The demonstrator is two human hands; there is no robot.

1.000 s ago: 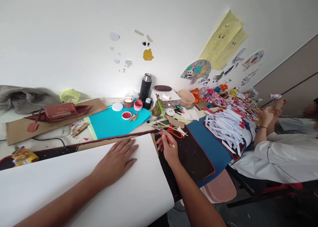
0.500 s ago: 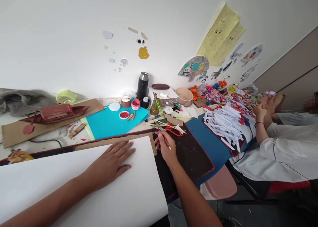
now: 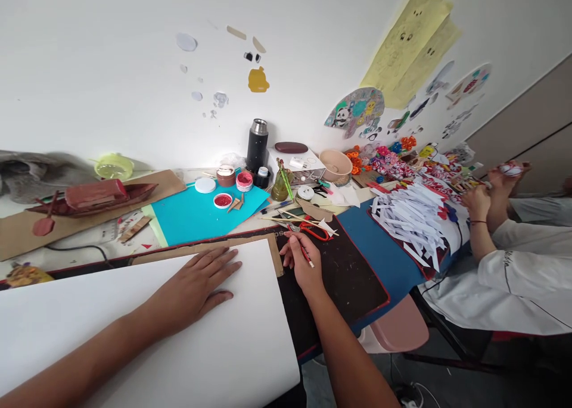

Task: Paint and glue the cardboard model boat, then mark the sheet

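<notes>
My left hand [image 3: 199,280] lies flat, fingers stretched out, on a large sheet of white paper [image 3: 179,366]. Just past the paper's right edge, my right hand [image 3: 304,262] is closed on a red pencil [image 3: 307,255] with a white end. Under the sheet, a strip of brown cardboard [image 3: 276,256] sticks out at the top and right. The cardboard rests on a dark mat [image 3: 353,277] with a red border. Red-handled pliers [image 3: 315,229] lie on the mat beyond my right hand, beside thin wooden sticks [image 3: 299,220].
A red model boat [image 3: 96,199] stands at the back left. Open paint jars [image 3: 244,181] sit on blue paper [image 3: 187,217], near a black thermos [image 3: 257,143]. White paper strips [image 3: 406,220] are heaped at right, where a co-worker's hands [image 3: 478,202] are busy. A pink stool [image 3: 400,324] stands below.
The view has shifted slightly, so the wall and table items sit higher in it. My left hand stays flat on the paper, and my right hand keeps hold of the pencil.
</notes>
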